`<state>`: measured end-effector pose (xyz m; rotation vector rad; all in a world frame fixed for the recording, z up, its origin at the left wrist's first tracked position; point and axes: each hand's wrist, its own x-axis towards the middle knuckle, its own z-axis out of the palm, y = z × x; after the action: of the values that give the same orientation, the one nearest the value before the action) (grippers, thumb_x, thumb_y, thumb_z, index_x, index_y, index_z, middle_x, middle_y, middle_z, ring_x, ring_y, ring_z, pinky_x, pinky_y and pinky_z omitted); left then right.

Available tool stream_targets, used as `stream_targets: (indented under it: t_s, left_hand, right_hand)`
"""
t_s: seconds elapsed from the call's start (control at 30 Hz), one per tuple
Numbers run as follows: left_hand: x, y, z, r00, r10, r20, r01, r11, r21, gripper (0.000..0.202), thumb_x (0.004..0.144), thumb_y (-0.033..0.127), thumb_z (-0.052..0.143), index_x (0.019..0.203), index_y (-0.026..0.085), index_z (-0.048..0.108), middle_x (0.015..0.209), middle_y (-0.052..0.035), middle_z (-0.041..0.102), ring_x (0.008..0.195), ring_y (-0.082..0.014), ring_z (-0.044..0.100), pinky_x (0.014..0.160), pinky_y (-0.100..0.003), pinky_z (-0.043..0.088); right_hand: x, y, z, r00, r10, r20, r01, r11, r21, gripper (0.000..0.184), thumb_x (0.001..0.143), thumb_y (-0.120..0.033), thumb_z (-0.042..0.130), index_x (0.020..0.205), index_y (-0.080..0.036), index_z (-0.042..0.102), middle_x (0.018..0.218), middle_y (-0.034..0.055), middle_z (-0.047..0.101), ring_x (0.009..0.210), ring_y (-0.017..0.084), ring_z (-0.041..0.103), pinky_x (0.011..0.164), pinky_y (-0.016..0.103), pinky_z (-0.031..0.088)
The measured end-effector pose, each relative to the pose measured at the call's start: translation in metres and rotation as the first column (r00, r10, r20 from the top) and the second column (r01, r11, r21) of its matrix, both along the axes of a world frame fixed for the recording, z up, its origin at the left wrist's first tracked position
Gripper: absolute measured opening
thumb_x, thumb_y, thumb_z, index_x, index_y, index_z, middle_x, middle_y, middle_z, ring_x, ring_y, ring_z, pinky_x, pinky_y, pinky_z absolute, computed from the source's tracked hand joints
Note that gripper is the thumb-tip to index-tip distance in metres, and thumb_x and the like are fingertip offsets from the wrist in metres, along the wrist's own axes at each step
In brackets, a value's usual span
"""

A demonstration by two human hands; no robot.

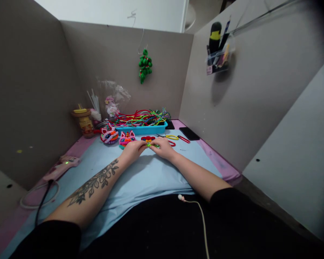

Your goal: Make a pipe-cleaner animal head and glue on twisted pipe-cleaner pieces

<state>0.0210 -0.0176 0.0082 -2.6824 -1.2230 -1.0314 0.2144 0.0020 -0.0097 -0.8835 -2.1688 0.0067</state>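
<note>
1. Left hand (pixel 133 149) and right hand (pixel 163 148) both pinched closed on small green piece (pixel 149 145), near side of blue tray (pixel 140 131).
2. We judge: slack pinch could drop it; red handle (pixel 172 143) alongside could snag it.

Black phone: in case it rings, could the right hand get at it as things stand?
Probably yes: the black phone lies uncovered, with a low-lying red tool near the way, though the right hand is busy pinching a green piece.

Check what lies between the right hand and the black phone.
The head view shows a red handle beside the right hand, yellow handles, then a slim red item nearest the phone.
</note>
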Motion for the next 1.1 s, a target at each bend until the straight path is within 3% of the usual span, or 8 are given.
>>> stream_targets:
  t_s: [0.13, 0.27, 0.43, 0.6, 0.73, 0.87, 1.1]
  left_hand:
    - [0.003, 0.003, -0.003, 0.986, 0.015, 0.163, 0.015, 0.983, -0.185, 0.02, 0.081, 0.031, 0.053, 0.087, 0.017, 0.066, 0.074, -0.0035, 0.07, 0.067, -0.0152, 0.064, 0.064, -0.024, 0.047]
    - [0.004, 0.009, -0.008, 0.947, 0.057, 0.318, 0.07, 0.925, -0.373, 0.022, 0.078, 0.034, 0.054, 0.082, 0.015, 0.064, 0.063, -0.0026, 0.067, 0.059, -0.0147, 0.063, 0.058, -0.024, 0.049]
    - [0.003, 0.013, -0.01, 0.92, 0.074, 0.385, 0.113, 0.89, -0.441, 0.027, 0.076, 0.04, 0.057, 0.079, 0.014, 0.063, 0.066, -0.0042, 0.068, 0.058, -0.0147, 0.063, 0.056, -0.025, 0.049]
    - [0.002, 0.009, -0.009, 0.946, -0.017, 0.323, 0.115, 0.952, -0.285, 0.025, 0.076, 0.036, 0.06, 0.089, 0.014, 0.063, 0.07, -0.0033, 0.069, 0.063, -0.0148, 0.064, 0.06, -0.025, 0.05]
    - [0.0, 0.005, -0.006, 0.981, -0.121, 0.153, 0.121, 0.993, 0.011, 0.025, 0.08, 0.028, 0.058, 0.103, 0.017, 0.061, 0.091, -0.0067, 0.07, 0.079, -0.0168, 0.065, 0.072, -0.029, 0.051]
    - [-0.003, 0.001, 0.0, 0.993, -0.103, -0.063, 0.118, 0.941, 0.316, 0.021, 0.087, 0.025, 0.049, 0.099, 0.018, 0.064, 0.096, -0.0094, 0.068, 0.087, -0.0176, 0.063, 0.076, -0.029, 0.049]
    - [-0.005, 0.0, 0.003, 0.987, -0.036, -0.155, 0.1, 0.898, 0.429, 0.021, 0.089, 0.027, 0.047, 0.092, 0.016, 0.065, 0.087, -0.0086, 0.068, 0.08, -0.0162, 0.062, 0.072, -0.027, 0.049]
  right_hand:
    - [0.002, -0.005, 0.001, 0.993, -0.099, 0.057, 0.091, 0.987, 0.129, 0.014, 0.084, -0.03, 0.055, 0.085, -0.022, 0.067, 0.086, 0.0041, 0.069, 0.088, 0.02, 0.053, 0.083, 0.037, 0.025]
    - [0.003, -0.01, 0.004, 0.977, -0.124, 0.175, 0.075, 0.961, 0.266, 0.02, 0.09, -0.028, 0.046, 0.087, -0.023, 0.066, 0.088, 0.0049, 0.069, 0.094, 0.021, 0.048, 0.085, 0.04, 0.019]
    - [0.002, -0.012, 0.006, 0.967, -0.149, 0.204, 0.084, 0.951, 0.297, 0.023, 0.091, -0.028, 0.043, 0.093, -0.022, 0.065, 0.092, 0.006, 0.068, 0.096, 0.021, 0.046, 0.085, 0.04, 0.018]
    - [0.0, -0.011, 0.003, 0.975, -0.133, 0.18, 0.081, 0.959, 0.271, 0.023, 0.091, -0.03, 0.044, 0.098, -0.022, 0.065, 0.089, 0.0068, 0.068, 0.094, 0.021, 0.047, 0.085, 0.039, 0.02]
    - [-0.001, -0.011, 0.004, 0.982, -0.152, 0.11, 0.128, 0.971, 0.203, 0.02, 0.089, -0.028, 0.046, 0.092, -0.02, 0.065, 0.089, 0.0066, 0.068, 0.089, 0.02, 0.05, 0.082, 0.037, 0.022]
    - [-0.002, -0.011, 0.005, 0.99, -0.122, 0.067, 0.112, 0.985, 0.134, 0.018, 0.088, -0.027, 0.048, 0.088, -0.019, 0.065, 0.088, 0.006, 0.068, 0.088, 0.019, 0.053, 0.08, 0.035, 0.025]
    - [-0.005, -0.011, 0.004, 0.999, -0.032, 0.014, 0.031, 0.999, 0.035, 0.017, 0.086, -0.026, 0.05, 0.082, -0.02, 0.064, 0.084, 0.0035, 0.068, 0.085, 0.017, 0.055, 0.076, 0.032, 0.028]
